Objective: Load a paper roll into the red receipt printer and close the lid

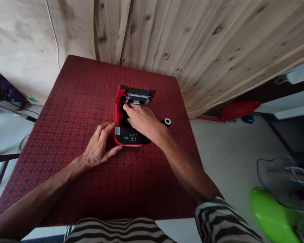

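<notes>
A small red and black label printer (131,137) stands on the table with its lid (136,90) raised and tilted back. My left hand (98,143) steadies its near left corner, thumb along the front edge and fingers against the left side. Inside the open bay, my right hand (142,119) reaches down with bent fingers; the fingertips and whatever they hold are hidden by the hand and the housing. Just right of the printer, partly behind my right wrist, lies a black roll with a white ring-shaped end (167,122).
A dark red patterned cloth covers the table (73,101). Its far edge meets a wooden plank wall (167,40). On the floor at right are a bright green plastic piece (271,212) and cables. A dark chair-like frame (2,158) stands at left.
</notes>
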The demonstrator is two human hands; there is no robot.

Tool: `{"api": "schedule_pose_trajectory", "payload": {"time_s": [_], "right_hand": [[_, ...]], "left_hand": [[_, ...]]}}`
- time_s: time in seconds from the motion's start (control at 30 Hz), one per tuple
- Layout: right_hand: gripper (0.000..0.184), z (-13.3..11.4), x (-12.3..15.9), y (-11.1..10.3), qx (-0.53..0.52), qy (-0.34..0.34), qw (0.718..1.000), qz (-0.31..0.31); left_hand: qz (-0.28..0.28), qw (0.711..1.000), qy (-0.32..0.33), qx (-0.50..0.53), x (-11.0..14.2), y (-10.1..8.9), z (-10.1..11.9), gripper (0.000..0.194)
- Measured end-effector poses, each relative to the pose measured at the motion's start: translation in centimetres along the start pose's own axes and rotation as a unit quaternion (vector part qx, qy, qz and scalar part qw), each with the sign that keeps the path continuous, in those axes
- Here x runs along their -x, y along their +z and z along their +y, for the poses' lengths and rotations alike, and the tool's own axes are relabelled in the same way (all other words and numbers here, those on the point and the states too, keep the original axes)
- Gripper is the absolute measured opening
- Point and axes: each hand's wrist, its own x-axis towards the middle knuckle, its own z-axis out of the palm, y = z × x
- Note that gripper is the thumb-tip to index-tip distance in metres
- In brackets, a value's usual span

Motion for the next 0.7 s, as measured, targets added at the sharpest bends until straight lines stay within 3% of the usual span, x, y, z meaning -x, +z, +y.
{"api": "schedule_pose_trajectory", "payload": {"time_s": [0.3,0.57,0.7], "right_hand": [[0.032,-0.2,-0.3,-1.2,-0.003,-0.015,0.996,-0.083],[0.038,-1.1,-0.2,-1.9,-0.021,0.028,0.995,-0.096],[0.039,-1.1,-0.8,-2.2,-0.019,0.014,0.992,-0.121]], "left_hand": [[-0.012,1.0,-0.006,0.006,0.1,0.0,0.0,0.078],[-0.014,1.0,-0.007,0.004,0.0,0.0,0.0,0.079],[-0.011,1.0,-0.003,0.003,0.0,0.1,0.0,0.078]]}}
